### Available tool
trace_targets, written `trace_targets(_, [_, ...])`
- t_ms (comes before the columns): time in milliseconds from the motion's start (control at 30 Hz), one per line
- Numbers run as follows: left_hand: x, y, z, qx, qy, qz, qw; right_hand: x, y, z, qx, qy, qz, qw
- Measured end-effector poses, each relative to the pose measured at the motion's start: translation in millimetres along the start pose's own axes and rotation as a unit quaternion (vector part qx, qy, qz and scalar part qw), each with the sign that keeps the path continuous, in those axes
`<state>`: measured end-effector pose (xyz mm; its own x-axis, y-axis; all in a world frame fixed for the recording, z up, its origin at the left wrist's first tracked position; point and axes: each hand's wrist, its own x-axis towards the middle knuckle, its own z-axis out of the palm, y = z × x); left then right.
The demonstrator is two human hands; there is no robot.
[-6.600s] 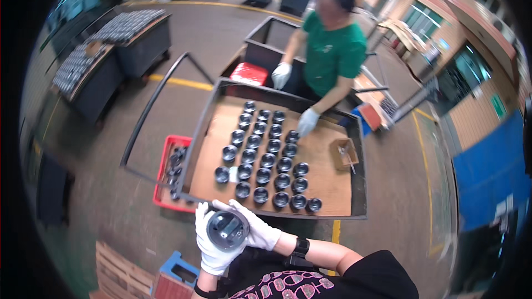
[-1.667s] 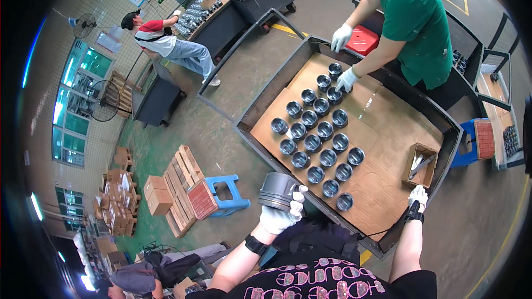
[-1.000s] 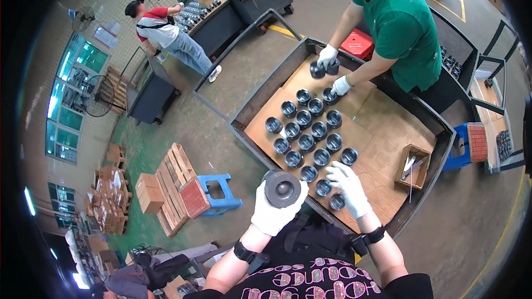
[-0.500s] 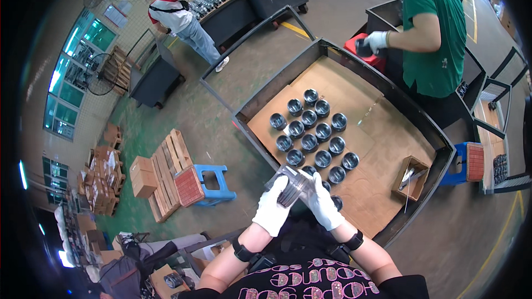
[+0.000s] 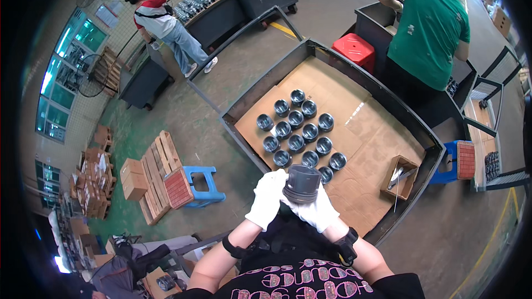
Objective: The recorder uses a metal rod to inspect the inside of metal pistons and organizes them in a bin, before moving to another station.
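A dark grey metal piston (image 5: 302,181) is held up in front of my body, its ringed end toward me. My left hand (image 5: 267,197), in a white glove, grips its left side with closed fingers. My right hand (image 5: 318,210), also white-gloved, wraps the piston from below and on the right; some of its fingers are hidden behind the part. Just beyond, several similar pistons (image 5: 296,143) stand in slanting rows on a cardboard sheet (image 5: 354,188) inside a dark metal cart (image 5: 382,87).
A small open cardboard box (image 5: 403,192) with thin tools sits at the cart's right. Blue stools (image 5: 204,188) with a red-brown seat pad and wooden pallets (image 5: 159,171) stand left. Beyond the cart are a red stool (image 5: 354,50), a green-shirted person (image 5: 426,30) and another person (image 5: 160,19).
The piston has turned in my hands from lying tilted to standing more upright, and my right hand has moved beneath it. The person in green has turned away, and the red stool shows more.
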<state>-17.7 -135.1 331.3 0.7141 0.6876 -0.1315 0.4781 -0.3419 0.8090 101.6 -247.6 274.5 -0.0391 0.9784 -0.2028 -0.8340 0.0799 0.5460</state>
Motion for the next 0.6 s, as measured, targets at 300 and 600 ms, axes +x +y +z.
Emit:
trace_targets(300, [21.2, 46.5, 17.0, 0.088, 0.038, 0.027, 0.995, 8.8, -18.0, -42.3, -0.065, 0.037, -0.054, 0.996])
trace_targets(600, [71.3, -58.8, 23.8, 0.008, -0.1, 0.111, 0.989, 19.2, -55.3, -49.3, -0.55, 0.164, -0.104, 0.813])
